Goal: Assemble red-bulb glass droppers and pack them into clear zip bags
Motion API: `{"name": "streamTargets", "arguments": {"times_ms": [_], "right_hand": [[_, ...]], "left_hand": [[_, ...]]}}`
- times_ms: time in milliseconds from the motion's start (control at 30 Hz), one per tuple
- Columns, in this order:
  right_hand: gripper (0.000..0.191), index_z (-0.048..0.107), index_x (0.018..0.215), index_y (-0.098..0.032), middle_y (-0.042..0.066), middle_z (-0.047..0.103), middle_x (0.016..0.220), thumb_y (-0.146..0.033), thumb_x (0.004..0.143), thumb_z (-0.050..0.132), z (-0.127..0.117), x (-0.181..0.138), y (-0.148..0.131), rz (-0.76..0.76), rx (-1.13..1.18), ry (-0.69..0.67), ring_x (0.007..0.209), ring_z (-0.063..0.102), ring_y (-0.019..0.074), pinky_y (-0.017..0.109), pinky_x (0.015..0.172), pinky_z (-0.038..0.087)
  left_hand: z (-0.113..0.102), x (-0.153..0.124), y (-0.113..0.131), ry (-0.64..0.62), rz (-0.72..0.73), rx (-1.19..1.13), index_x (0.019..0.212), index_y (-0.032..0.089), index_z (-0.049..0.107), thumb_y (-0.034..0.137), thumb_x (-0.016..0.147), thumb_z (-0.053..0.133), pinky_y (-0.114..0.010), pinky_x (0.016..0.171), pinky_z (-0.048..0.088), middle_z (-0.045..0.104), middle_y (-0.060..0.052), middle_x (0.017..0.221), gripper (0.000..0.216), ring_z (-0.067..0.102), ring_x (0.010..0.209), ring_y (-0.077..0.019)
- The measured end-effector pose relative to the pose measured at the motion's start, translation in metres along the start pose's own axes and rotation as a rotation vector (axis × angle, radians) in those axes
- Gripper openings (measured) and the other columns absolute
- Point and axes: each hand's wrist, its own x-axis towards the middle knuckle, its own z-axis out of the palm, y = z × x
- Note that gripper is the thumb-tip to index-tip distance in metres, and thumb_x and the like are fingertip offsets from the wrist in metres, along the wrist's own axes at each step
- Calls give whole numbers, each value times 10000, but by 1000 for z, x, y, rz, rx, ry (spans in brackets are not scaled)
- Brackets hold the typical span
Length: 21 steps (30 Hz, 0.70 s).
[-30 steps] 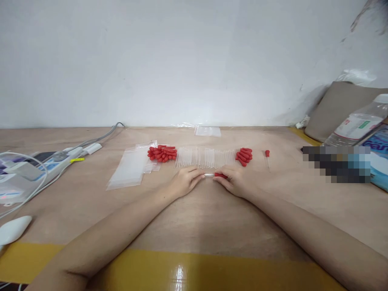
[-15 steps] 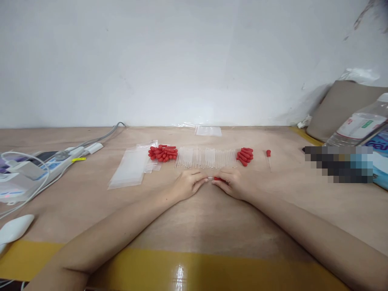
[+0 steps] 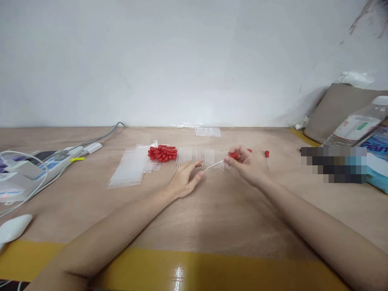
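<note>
My right hand is raised a little and pinches a dropper by its red rubber bulb. The dropper's thin clear glass tube slants down to the left. At its tip is my left hand, thumb and fingers apart, holding nothing. Behind the hands lies a row of clear glass tubes. Left of the row is a pile of red rubber bulbs. A smaller group of bulbs is mostly hidden by my right hand. One assembled dropper rests on the table to the right.
Clear plastic bags lie left of the bulbs, and another bag lies by the wall. A power strip with cables stands at the left, above a white object. A plastic bottle leans at the right.
My hands, close together on the table before, have drawn apart. My right hand has lifted and moved away with the dropper, and my left fingers have let go of the glass tube.
</note>
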Motion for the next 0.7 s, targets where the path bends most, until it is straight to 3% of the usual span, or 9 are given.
{"name": "streamTargets", "arguments": {"times_ms": [133,267,333,500,700], "right_hand": [[346,537,1002,-207,-3,576,691,-447,754,553,-52,25,-14,63,-127,174,545,522,107,250,512,423],[418,496,1077,-167,20,585,671,-360,719,594,-112,47,-4,243,-594,342,578,548,154,269,505,408],[376,528,1014,-148,31,592,648,-354,708,599,-128,52,10,340,-864,350,573,550,168,280,519,403],[300,595,971,-156,82,642,783,-365,768,524,-123,53,45,371,-1157,179,736,592,216,302,625,413],[365,579,1092,-171,123,642,923,-357,800,464,-114,51,62,345,-1241,155,895,575,270,347,710,410]], "left_hand": [[0,3,-2,64,-71,67,1033,176,556,298,860,466,-342,828,433,599,-62,968,230,534,937,-188],[3,4,-2,31,-83,119,940,185,594,297,853,469,-361,821,425,586,-57,922,189,528,908,-194],[4,3,-1,15,-84,138,907,187,604,294,847,475,-368,824,420,583,-57,919,178,525,909,-196],[4,3,0,2,-87,155,862,186,616,292,832,492,-367,808,419,581,-59,918,167,521,899,-197],[3,3,-1,-13,-89,156,835,182,626,296,834,489,-363,811,418,578,-59,916,178,518,899,-196]]}}
